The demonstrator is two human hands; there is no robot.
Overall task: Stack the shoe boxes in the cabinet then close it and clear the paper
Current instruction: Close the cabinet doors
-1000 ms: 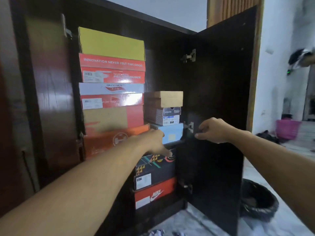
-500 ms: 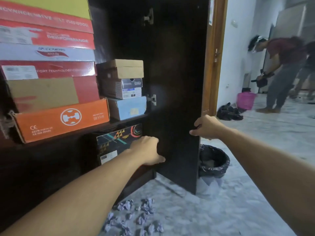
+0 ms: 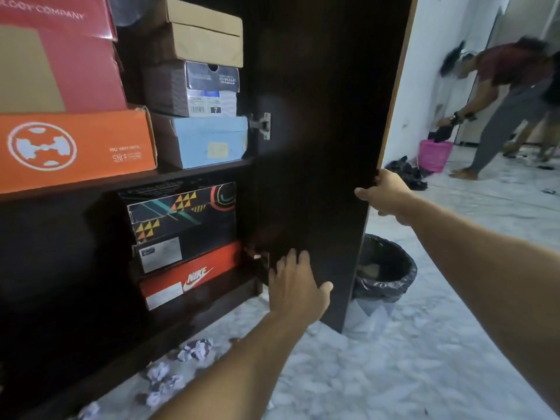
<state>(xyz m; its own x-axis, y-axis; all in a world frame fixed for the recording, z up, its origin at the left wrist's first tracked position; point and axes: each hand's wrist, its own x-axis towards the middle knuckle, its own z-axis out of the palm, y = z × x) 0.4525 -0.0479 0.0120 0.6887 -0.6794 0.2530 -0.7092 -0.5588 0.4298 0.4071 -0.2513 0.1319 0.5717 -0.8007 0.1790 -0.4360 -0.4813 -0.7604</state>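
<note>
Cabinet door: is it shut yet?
No, the cabinet door stands wide open with the shoe boxes inside in view, and the right hand grips its outer edge.

Seven shoe boxes are showing in the cabinet: a red box (image 3: 75, 53), an orange box (image 3: 75, 147), a tan box (image 3: 206, 34), a grey box (image 3: 194, 89) and a light blue box (image 3: 203, 140) are sitting on the upper shelf, while a black patterned box (image 3: 181, 213) and a red Nike box (image 3: 188, 277) are lying below. One door (image 3: 318, 116) is standing open. Roughly five crumpled papers (image 3: 195, 350) are lying on the floor. One black bin (image 3: 385, 268) and one pink basket (image 3: 435, 154) are standing there. Two hands are showing: the left hand (image 3: 298, 286) and the right hand (image 3: 385, 192).
</note>
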